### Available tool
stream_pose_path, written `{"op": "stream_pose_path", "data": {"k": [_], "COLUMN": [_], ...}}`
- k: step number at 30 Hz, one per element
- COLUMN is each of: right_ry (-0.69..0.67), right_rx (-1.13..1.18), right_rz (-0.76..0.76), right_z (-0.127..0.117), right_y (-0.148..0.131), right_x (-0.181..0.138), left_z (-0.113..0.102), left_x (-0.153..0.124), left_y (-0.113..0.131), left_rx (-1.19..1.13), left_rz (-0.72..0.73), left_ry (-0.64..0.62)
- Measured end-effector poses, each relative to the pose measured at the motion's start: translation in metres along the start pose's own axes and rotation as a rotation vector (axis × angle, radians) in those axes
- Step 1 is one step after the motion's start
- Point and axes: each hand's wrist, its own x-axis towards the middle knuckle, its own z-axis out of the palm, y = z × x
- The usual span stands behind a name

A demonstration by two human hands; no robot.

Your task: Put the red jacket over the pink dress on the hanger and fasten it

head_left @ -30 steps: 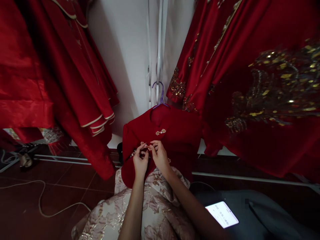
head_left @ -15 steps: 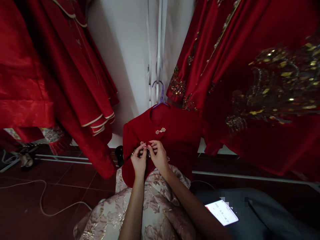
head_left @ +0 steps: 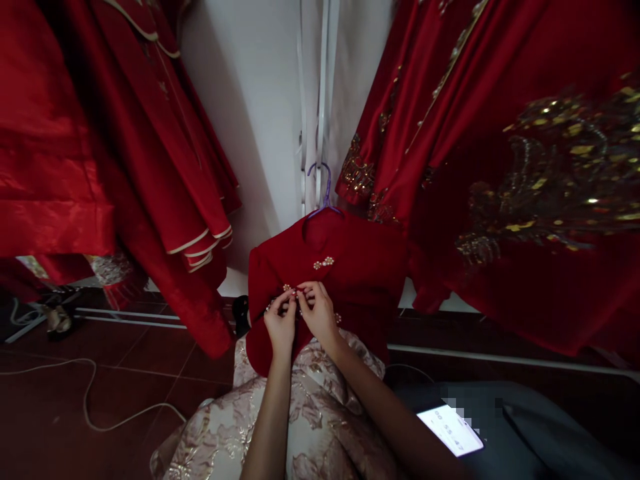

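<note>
A small dark red jacket [head_left: 350,267] hangs on a purple hanger [head_left: 323,190] in front of me. It has pearl-like clasps; one fastened clasp [head_left: 323,263] sits near the collar. Lower down, my left hand [head_left: 281,323] and my right hand [head_left: 316,312] meet at a second clasp [head_left: 291,291]. Both hands pinch at it with fingers closed, fingertips nearly touching. Under the jacket spreads a pale pink and gold brocade skirt [head_left: 310,413].
Long red satin gowns [head_left: 150,167] hang at the left, and red gowns with gold embroidery [head_left: 525,180] at the right. A white wall [head_left: 260,113] stands behind. A lit phone [head_left: 453,430] lies on a grey surface at the lower right. A white cable [head_left: 85,400] trails over the dark red floor.
My hands stay on the same clasp, with only slight finger movement. The view has shifted a little.
</note>
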Motion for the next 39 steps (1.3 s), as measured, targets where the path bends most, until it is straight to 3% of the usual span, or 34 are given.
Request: {"op": "stream_pose_path", "data": {"k": [7,27,30,34,39], "right_ry": [-0.034,-0.058,-0.184,-0.356,-0.369], "right_rx": [0.0,-0.045,0.017,0.103,-0.178], "right_rz": [-0.026,-0.04,0.035,0.137,0.185], "right_z": [-0.001,0.002,-0.014,-0.062,-0.114], "right_y": [-0.004,0.006,0.0,-0.009,0.001], "right_x": [0.001,0.015,0.022,0.024,0.001], "left_z": [-0.002,0.0,0.001,-0.001,-0.008], "left_x": [-0.001,0.002,0.001,-0.012,-0.034], "left_y": [-0.001,-0.006,-0.008,-0.004,0.007], "left_rx": [0.032,0.017,0.031,0.179,0.399], "left_rz": [0.042,-0.029,0.03,0.147,0.231], "left_ry": [0.032,0.007,0.013,0.1,-0.079]}}
